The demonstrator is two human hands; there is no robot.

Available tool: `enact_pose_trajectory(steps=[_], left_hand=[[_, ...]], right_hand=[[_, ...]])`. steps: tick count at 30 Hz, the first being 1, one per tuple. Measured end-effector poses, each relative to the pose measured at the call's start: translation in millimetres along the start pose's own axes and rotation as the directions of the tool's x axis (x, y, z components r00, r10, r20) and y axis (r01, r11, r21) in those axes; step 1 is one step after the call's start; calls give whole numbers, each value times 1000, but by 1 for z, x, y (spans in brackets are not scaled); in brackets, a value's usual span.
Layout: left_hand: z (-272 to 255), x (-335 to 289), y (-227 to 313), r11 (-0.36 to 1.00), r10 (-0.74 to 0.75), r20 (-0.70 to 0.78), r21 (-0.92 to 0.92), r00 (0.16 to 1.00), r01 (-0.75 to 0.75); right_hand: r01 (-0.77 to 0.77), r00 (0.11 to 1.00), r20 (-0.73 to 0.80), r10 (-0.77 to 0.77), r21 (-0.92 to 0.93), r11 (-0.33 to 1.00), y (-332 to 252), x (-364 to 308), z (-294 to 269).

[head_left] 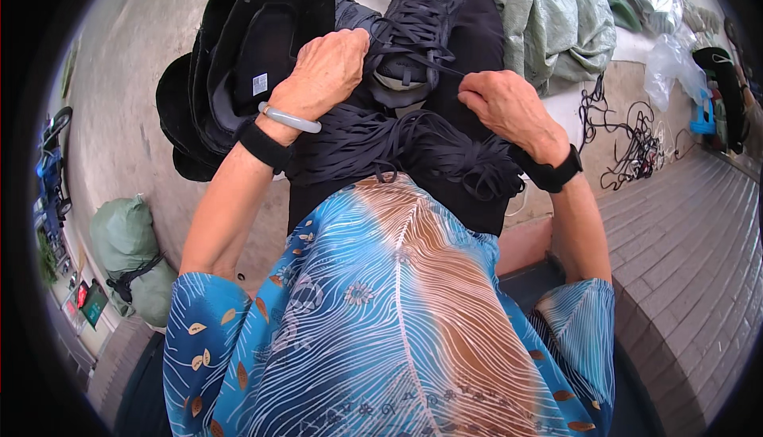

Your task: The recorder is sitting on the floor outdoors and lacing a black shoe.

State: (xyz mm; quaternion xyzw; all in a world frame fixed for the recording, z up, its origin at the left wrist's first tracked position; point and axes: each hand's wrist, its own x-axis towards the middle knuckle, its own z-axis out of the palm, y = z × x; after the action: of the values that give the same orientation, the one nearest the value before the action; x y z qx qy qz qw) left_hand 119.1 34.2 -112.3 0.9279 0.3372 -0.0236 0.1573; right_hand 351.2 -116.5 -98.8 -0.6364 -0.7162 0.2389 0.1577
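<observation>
A dark grey lace-up shoe (416, 27) rests between my knees with its toe pointing away from me. Laces criss-cross its upper. My right hand (509, 107), fingers pinched, pulls a shoelace (442, 66) out to the right of the shoe. My left hand (332, 67) is closed at the shoe's left side, where a lace end runs toward its fingers; the fingertips are partly hidden. Across my lap lies a thick bundle of dark shoelaces (350, 139). Next to my left hand are several black insoles (274, 31), stacked and overlapping.
A grey-green woven sack (556, 19) is at the far right, near a clear plastic bag (671, 67). Loose black cords (632, 139) lie tangled on the ground to the right. A stuffed green sack (131, 238) stands at the left. Grey steps or planks (699, 238) run along the right.
</observation>
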Motion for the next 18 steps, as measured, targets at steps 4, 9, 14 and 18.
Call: enact_pose_trajectory(steps=[4, 9, 14, 18], left_hand=[[9, 7, 2, 975, 23, -112, -218, 993, -47], [9, 5, 2, 961, -17, -15, -275, 1000, 12], [15, 10, 3, 957, -91, 69, -272, 994, 106], [15, 19, -4, 931, -89, 108, -344, 990, 122]], right_hand=[[47, 998, 54, -44, -59, 997, -2, 23, 21], [-52, 990, -130, 45, -53, 997, 5, 34, 40], [-135, 936, -334, 112, -47, 990, 19, 36, 39], [-155, 957, -244, 156, 26, 988, 18, 31, 37]])
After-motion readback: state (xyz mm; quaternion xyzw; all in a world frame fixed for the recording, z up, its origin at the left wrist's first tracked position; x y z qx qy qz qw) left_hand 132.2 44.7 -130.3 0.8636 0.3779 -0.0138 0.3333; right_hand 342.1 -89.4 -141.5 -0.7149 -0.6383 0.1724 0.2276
